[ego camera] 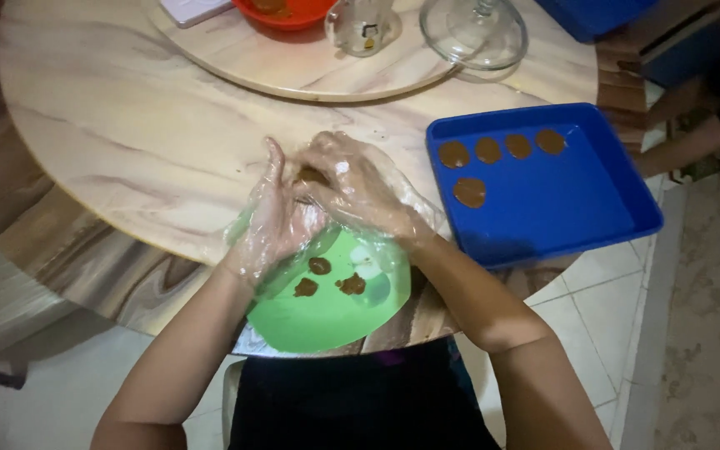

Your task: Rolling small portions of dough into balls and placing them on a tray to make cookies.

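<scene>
Head view: my gloved left hand [272, 218] and right hand [358, 185] press a brown dough lump [310, 176] between them above green plate [327, 312]; blue tray [577, 208] beside on tabletop [127, 142].

Orange bowl [283, 12], glass lid [474, 33]
</scene>
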